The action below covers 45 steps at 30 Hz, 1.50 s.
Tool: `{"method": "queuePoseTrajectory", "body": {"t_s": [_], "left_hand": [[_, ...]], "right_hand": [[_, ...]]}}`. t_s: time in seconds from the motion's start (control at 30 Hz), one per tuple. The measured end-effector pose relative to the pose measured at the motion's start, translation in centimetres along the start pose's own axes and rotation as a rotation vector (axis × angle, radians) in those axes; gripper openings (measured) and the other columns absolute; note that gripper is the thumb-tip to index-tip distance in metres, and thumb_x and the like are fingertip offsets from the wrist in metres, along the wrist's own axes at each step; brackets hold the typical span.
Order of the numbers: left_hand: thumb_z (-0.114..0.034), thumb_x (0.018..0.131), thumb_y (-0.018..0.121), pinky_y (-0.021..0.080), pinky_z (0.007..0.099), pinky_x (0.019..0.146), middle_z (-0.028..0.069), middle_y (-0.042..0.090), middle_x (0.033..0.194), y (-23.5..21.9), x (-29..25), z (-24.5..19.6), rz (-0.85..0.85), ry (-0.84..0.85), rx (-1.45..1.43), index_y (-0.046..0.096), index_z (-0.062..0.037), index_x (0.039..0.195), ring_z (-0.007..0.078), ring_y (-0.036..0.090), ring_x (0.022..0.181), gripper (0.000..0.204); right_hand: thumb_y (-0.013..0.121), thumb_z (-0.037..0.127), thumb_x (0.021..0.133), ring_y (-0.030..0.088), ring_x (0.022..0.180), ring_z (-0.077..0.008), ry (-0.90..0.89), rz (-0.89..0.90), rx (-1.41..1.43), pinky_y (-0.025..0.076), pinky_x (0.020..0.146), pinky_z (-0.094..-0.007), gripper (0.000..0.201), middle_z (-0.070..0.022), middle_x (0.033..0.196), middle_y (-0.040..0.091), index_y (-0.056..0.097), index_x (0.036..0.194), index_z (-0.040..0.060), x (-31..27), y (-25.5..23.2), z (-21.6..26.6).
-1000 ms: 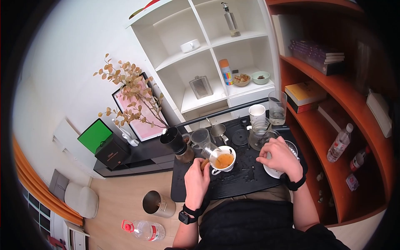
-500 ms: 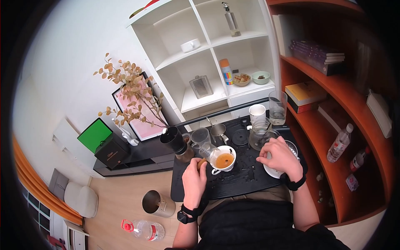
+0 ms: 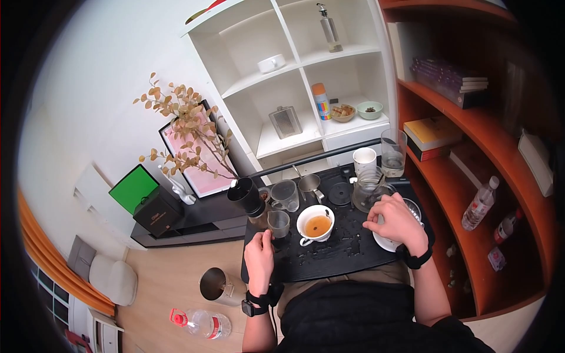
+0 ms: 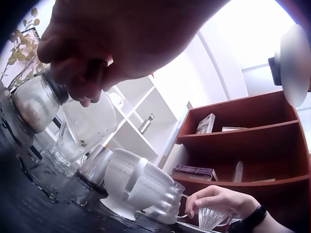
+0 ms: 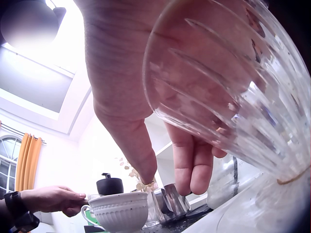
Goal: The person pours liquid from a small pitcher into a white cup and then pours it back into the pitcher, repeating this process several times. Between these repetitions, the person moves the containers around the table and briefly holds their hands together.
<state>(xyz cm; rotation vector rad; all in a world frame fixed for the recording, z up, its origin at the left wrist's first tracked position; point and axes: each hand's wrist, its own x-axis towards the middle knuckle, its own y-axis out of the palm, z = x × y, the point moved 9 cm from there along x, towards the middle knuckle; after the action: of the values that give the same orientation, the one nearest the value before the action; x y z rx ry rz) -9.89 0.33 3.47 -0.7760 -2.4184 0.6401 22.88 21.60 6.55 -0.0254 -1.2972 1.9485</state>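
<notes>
My left hand (image 3: 259, 259) pinches the wooden handle of a small clear glass jug (image 3: 279, 224) at the left side of the black tray (image 3: 306, 269). Just right of the jug stands a white ribbed cup (image 5: 119, 213) with brown liquid in it, some dark bits afloat. Over on the right, my right hand (image 3: 397, 220) hangs with relaxed fingers beside a ribbed glass dripper (image 5: 233, 97), gripping nothing. Beneath that hand, a white saucer (image 3: 385, 243) is partly covered.
Behind the cup stand a glass mug (image 3: 285, 194), a metal cup (image 3: 310, 187), a black grinder (image 3: 246, 197) and a glass server (image 3: 366, 191). A white paper cup (image 3: 364, 157) and a tall glass (image 3: 393, 154) stand farther back. Water drops wet the tray.
My left hand has drawn the glass jug leftward, away from the cup, and brought it from tilted to upright. The right hand has stayed in place.
</notes>
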Motion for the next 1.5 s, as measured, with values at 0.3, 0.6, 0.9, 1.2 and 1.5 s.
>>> {"method": "queuePoseTrajectory", "body": {"t_s": [0.3,0.6,0.9,1.2,1.5], "left_hand": [[-0.041,0.121,0.059,0.053,0.0435,0.069,0.0104,0.072,0.067,1.9,-0.3,2.8,0.129,-0.101,0.040,0.082,-0.0006,0.099,0.0269,0.073,0.066,0.051],[-0.041,0.120,0.059,0.053,0.0440,0.070,0.0092,0.072,0.068,3.1,-0.6,3.6,0.298,-0.105,0.046,0.083,-0.0018,0.098,0.0263,0.073,0.067,0.051],[-0.040,0.114,0.073,0.054,0.0400,0.068,0.0115,0.077,0.072,2.0,-1.0,1.5,0.300,-0.019,0.199,0.084,0.0005,0.097,0.0234,0.075,0.068,0.046],[-0.037,0.105,0.084,0.059,0.0451,0.074,0.0146,0.079,0.077,1.1,-1.2,0.6,0.228,0.034,0.241,0.086,-0.0005,0.100,0.0345,0.078,0.074,0.036],[-0.033,0.105,0.085,0.057,0.0444,0.072,0.0155,0.077,0.081,1.9,-1.6,-0.6,0.281,0.062,0.143,0.084,0.0015,0.103,0.0334,0.075,0.074,0.034]], "right_hand": [[0.094,0.030,0.088,0.070,0.098,-0.0230,0.018,0.004,0.005,0.047,0.103,-0.0397,0.022,-0.0039,0.084,0.079,0.088,0.085,0.0084,0.1,-0.1,0.1],[0.094,0.029,0.090,0.070,0.103,-0.0232,0.020,0.020,0.001,0.045,0.103,-0.0420,0.021,-0.0026,0.090,0.080,0.085,0.086,0.0100,0.0,0.3,-0.3],[0.094,0.028,0.088,0.071,0.099,-0.0256,0.013,-0.009,0.007,0.047,0.103,-0.0409,0.022,-0.0072,0.088,0.080,0.086,0.085,0.0079,0.0,-0.2,0.1],[0.094,0.029,0.090,0.070,0.099,-0.0244,0.006,0.016,0.010,0.045,0.100,-0.0416,0.022,-0.0044,0.087,0.079,0.085,0.086,0.0091,0.0,0.0,-0.1],[0.093,0.028,0.090,0.069,0.099,-0.0239,0.022,0.027,-0.006,0.046,0.102,-0.0405,0.021,-0.0044,0.087,0.081,0.087,0.086,0.0083,0.1,-0.3,0.5]]}}
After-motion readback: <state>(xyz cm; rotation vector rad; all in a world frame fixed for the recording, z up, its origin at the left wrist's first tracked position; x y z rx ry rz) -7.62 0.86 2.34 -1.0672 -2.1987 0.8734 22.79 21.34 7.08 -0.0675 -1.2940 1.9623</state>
